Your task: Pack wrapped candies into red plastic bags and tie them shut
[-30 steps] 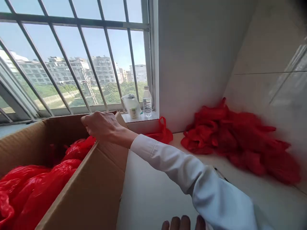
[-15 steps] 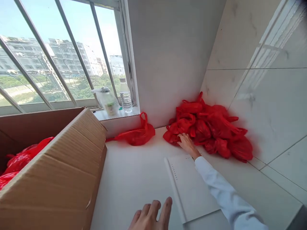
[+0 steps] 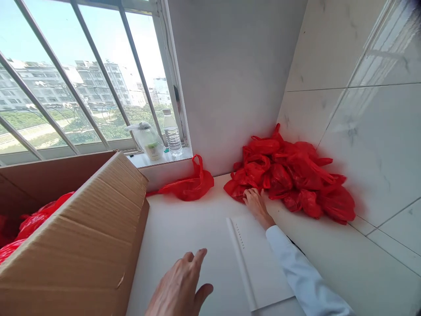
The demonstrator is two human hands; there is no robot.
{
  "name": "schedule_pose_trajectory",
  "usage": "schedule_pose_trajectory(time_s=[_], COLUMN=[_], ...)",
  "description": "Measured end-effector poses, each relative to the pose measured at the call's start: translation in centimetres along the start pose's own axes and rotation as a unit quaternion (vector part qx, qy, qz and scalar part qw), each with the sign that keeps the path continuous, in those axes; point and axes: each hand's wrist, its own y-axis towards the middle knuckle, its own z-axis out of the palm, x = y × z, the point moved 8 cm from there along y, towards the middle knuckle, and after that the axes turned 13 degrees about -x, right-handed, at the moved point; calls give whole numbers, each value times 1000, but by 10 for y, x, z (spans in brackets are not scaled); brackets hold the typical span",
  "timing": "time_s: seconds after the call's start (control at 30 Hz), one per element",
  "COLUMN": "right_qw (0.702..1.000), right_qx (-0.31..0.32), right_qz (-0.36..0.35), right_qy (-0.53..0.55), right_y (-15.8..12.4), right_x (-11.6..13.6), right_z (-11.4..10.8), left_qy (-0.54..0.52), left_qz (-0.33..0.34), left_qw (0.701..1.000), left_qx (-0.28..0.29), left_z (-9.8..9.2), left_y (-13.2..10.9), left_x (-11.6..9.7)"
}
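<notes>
A heap of red plastic bags [image 3: 299, 171] lies in the corner on the white tabletop. My right hand [image 3: 255, 202], in a light blue sleeve, reaches to the heap's front left edge. Its thumb and index finger close on a red plastic bag [image 3: 236, 188] there, while the little finger stands apart. My left hand [image 3: 180, 281] hovers over the tabletop at the bottom, back upward, fingers stretched out and thumb apart, holding nothing. Another red plastic bag [image 3: 189, 186] with its handle loop upright lies below the window sill.
A cardboard box [image 3: 85, 237] on the left contains red plastic bags [image 3: 36, 221]. A flat white panel [image 3: 263, 263] lies under my right forearm. On the sill stand a clear water bottle [image 3: 173, 134] and a cup in a plastic bag [image 3: 149, 142]. Walls border the heap.
My left hand has moved up and left, turning so its thumb now shows. My right hand stays at the same bag, with only a slight shift. The view has tilted a little.
</notes>
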Motion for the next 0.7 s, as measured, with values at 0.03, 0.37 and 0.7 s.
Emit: schedule_pose_trajectory(time_s=[0.03, 0.37, 0.7], right_qw=[1000, 998, 974], right_qx=[-2, -32, -2], right_qz=[-1, 2, -24], right_qy=[-1, 47, 225], right_y=[-2, -2, 0], right_x=[2, 9, 82], right_z=[0, -6, -52], left_qy=[8, 18, 7], left_qz=[-14, -114, -123], left_qw=[1000, 990, 992], left_qx=[-2, 86, 26], left_z=[3, 1, -17], left_y=[2, 10, 17], left_x=[6, 4, 26])
